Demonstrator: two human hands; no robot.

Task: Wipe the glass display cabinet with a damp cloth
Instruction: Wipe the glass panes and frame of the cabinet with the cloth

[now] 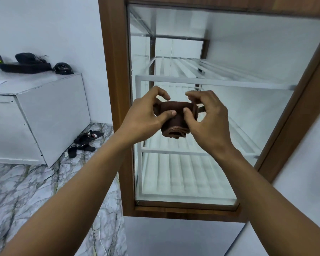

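Folded brown cloth [175, 119], held in the air before the wood-framed glass display cabinet [116, 89], pinched between thumb and fingers of left hand [146, 117] and right hand [207, 122].

Marble floor [26, 191], black sandals [85, 141], white counter [50, 108]

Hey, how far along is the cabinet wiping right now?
Barely started. Both hands, left and right, hold a folded brown cloth in front of the cabinet, apparently folding it. The cloth isn't on the glass yet, so all wiping remains.
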